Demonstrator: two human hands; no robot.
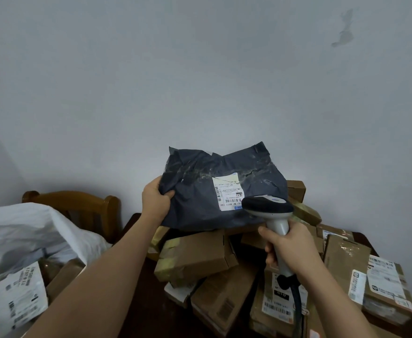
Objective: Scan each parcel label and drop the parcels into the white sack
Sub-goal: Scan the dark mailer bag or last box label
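The left hand (155, 196) is gripping a crumpled dark plastic mailer (222, 189) above piled brown cardboard boxes (195, 259); the right hand (290, 250) is clasping a grey handheld scanner (273, 215) whose head is covering the white label's (227, 191) corner.

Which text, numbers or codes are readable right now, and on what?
"010": black tag on the box under the scanner.
"[SK]", roughly: bottom of the label on the dark bag that the left hand holds; uncertain.
Barcodes and small print on that label, the box labels and the label in the white sack: too blurred.
The right hand holds the scanner.
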